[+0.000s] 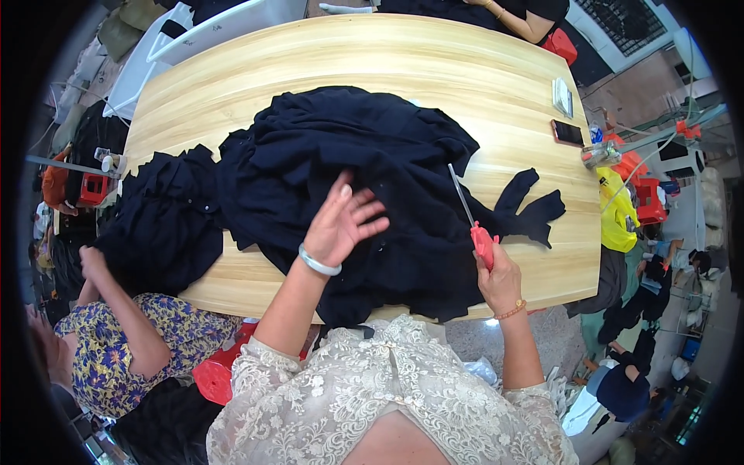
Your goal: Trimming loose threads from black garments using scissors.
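A large heap of black garments (341, 147) with small buttons lies spread over the pale wooden table (535, 70). Above its middle my left hand (345, 222) is raised, palm partly up and fingers spread, holding nothing. At the right edge of the cloth, my right hand (500, 277) is closed round a red-handled tool (485, 245) with a long thin metal blade pointing away from me. Whether it is a pair of scissors seen edge-on I cannot tell. Beyond the blade, narrow black cloth pieces (535, 211) stick out to the right.
At left, a co-worker's hand (93, 263) touches another black garment (167, 217) joining the heap. A phone (567, 132) and a small stack of cards (562, 97) lie near the right edge. White bins (225, 35) stand far left; another person's arm (515, 19) rests beyond the far edge.
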Demonstrator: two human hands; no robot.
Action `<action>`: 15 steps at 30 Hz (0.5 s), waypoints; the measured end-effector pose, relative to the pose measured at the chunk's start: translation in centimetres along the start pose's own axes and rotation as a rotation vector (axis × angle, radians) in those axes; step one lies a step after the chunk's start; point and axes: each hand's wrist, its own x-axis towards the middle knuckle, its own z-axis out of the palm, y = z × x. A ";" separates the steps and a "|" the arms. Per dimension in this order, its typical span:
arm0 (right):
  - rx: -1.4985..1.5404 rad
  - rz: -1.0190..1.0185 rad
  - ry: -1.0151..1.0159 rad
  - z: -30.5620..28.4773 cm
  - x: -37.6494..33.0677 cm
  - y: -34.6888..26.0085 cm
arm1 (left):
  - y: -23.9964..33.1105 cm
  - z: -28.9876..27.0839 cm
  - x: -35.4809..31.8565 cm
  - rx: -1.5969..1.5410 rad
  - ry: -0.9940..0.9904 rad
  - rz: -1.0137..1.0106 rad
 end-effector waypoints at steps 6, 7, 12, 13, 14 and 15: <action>-0.138 -0.049 0.048 -1.2 -1.3 -1.0 | -4.0 -1.1 -2.0 0.220 0.256 -0.309; -0.144 -0.048 0.048 -1.4 -1.6 -1.2 | -4.2 -1.0 -1.7 0.333 0.282 -0.295; 0.019 0.128 -0.087 -2.2 -3.3 -2.3 | -4.2 -0.2 1.3 0.486 0.301 -0.254; 0.048 0.171 -0.170 -2.5 -3.5 -2.7 | -4.3 -0.8 1.7 0.486 0.298 -0.254; 0.057 0.080 -0.134 -2.5 -3.6 -3.1 | -4.5 -1.6 2.1 0.460 0.316 -0.287; 0.053 0.087 -0.130 -2.6 -3.7 -3.2 | -4.6 -1.8 2.4 0.434 0.329 -0.326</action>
